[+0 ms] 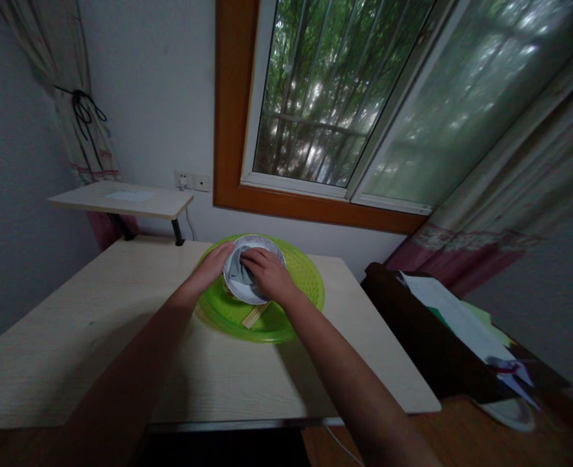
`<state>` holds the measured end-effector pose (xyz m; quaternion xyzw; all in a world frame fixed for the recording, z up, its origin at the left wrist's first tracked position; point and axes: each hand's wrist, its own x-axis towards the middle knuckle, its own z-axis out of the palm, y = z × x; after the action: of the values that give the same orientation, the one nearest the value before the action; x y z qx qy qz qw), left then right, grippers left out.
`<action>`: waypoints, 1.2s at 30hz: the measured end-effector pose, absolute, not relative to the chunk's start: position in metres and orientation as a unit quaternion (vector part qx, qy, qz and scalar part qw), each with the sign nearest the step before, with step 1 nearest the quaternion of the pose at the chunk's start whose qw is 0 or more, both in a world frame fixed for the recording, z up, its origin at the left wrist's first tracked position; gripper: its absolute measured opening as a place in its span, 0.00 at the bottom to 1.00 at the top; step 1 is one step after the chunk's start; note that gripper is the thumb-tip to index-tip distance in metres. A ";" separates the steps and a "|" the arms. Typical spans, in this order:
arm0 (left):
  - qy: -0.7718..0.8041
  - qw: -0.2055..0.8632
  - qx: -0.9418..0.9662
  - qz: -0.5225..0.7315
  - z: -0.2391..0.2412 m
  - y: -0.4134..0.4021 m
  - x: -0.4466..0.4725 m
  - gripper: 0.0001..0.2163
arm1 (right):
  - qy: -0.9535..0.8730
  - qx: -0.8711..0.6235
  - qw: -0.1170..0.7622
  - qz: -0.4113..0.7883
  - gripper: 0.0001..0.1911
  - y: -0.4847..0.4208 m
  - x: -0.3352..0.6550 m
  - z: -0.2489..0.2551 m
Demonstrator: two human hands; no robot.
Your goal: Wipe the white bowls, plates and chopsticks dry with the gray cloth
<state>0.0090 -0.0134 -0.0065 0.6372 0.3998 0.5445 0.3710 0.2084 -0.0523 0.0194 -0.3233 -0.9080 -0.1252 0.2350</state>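
A white bowl with a speckled rim is held above a round green plastic basket, tilted so its inside faces me. My left hand grips the bowl's left rim, its thumb side along the edge. Inside the bowl, my right hand presses a grey cloth against the surface with bent fingers. Below the bowl, pale wooden chopsticks lie in the basket. Something yellowish under the bowl's left side is mostly hidden.
The basket stands on a light wooden desk. A raised shelf with a paper sheet is at the back left. Right of the desk, a dark brown piece of furniture bears papers. A window is behind.
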 end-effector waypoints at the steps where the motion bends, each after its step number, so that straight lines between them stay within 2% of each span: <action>1: 0.399 0.372 0.638 0.544 -0.007 -0.013 0.009 0.21 | -0.908 -0.328 0.226 -0.128 0.22 -0.053 0.209 0.021; 11: 0.409 0.384 0.618 0.551 -0.002 -0.017 0.010 0.23 | -0.825 -0.492 0.213 -0.180 0.23 -0.059 0.207 0.025; 16: 0.443 0.339 0.606 0.568 -0.001 -0.020 0.007 0.24 | -0.780 -0.553 0.208 -0.205 0.17 -0.056 0.214 0.024; 21: 0.462 0.302 0.597 0.583 -0.006 -0.016 0.003 0.23 | -0.774 -0.588 0.179 -0.153 0.13 -0.049 0.215 0.018; 25: 0.468 0.293 0.584 0.595 -0.008 -0.015 0.002 0.23 | -0.814 -0.546 0.179 -0.086 0.12 -0.046 0.214 0.015; 29: 0.471 0.304 0.567 0.604 -0.007 -0.014 0.003 0.22 | -0.858 -0.444 0.254 -0.039 0.12 -0.047 0.213 0.015; 33: 0.469 0.310 0.576 0.593 -0.006 -0.013 0.005 0.20 | -0.896 -0.331 0.297 0.004 0.07 -0.049 0.210 0.013; 36: 0.467 0.310 0.591 0.579 -0.005 -0.013 0.006 0.20 | -0.912 -0.267 0.312 0.015 0.11 -0.053 0.206 0.013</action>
<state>0.0062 -0.0134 -0.0049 0.5912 0.4673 0.5795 0.3104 0.2064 -0.0533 0.0134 -0.2671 -0.9118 0.0152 0.3116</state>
